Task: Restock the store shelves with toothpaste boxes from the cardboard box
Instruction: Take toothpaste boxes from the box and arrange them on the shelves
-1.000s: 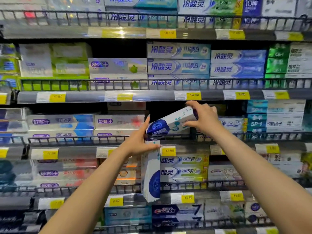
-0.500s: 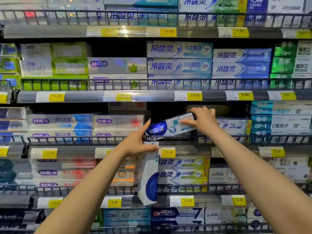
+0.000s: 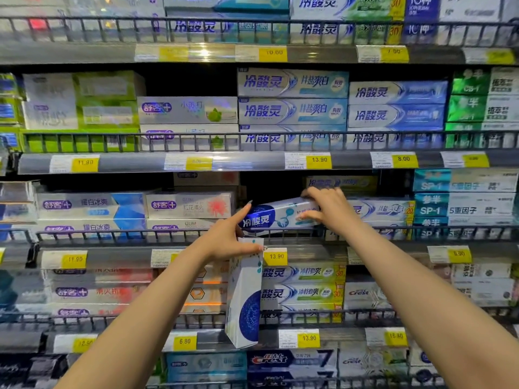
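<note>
Fingers first: the right hand point(image 3: 330, 210) is curling its fingers point(image 3: 310, 217) over the right end of a white and blue toothpaste box point(image 3: 276, 216), thumb side on top and fingertips wrapping down the front face, so it's clearly gripping that one. The box is lying longways, slightly tilted with the left end lower, sitting in the gap on the third shelf point(image 3: 196, 248) just behind the wire rail point(image 3: 126, 235), between the white box with the red burst point(image 3: 191, 204) on its left and the stacked blue ones on its right. The left hand point(image 3: 229, 238) is doing two things at once: its index finger is sticking out straight and touching the left end of that same box, while the thumb and the remaining fingers are pinching the top of a second toothpaste box point(image 3: 244, 299). That second one is hanging upright in front of the lower shelves, well apart from the slot, white with a big dark blue round patch near the bottom and little teal dots up top. Yellow price tags point(image 3: 276, 256) are running along every shelf edge, one reading 13.90 just beside the left thumb.
</note>
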